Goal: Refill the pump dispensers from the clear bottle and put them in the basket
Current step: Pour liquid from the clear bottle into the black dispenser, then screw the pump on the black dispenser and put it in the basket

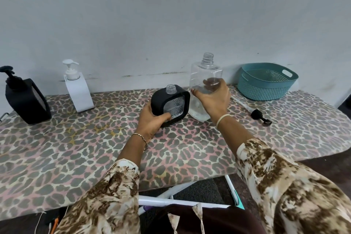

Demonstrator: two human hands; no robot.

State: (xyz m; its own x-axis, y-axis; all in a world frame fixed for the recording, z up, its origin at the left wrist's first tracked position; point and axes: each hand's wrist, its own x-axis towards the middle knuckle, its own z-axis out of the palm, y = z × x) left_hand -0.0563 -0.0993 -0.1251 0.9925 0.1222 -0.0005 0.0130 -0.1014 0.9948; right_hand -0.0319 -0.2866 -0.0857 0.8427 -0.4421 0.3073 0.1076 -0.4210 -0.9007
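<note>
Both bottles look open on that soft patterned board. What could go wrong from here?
1. The black dispenser has a narrow neck, so liquid poured from the clear bottle could miss and soak the patterned cover.
2. The loose pump lies just right of the right hand; a careless sweep might knock it off.

Lit evenly and fairly brightly by soft, diffuse light, seemingly from overhead. Only faint, short shadows at the foot of the white dispenser and the black dispenser. Pale highlights on the clear bottle and on the ribbed window of the open dispenser. Bent strongly by the wide lens, with a bowed table edge dropping at the right. Slightly soft and smeared throughout, more so on the sleeves and toward the corners. Flat, greyish tone across the wall.
</note>
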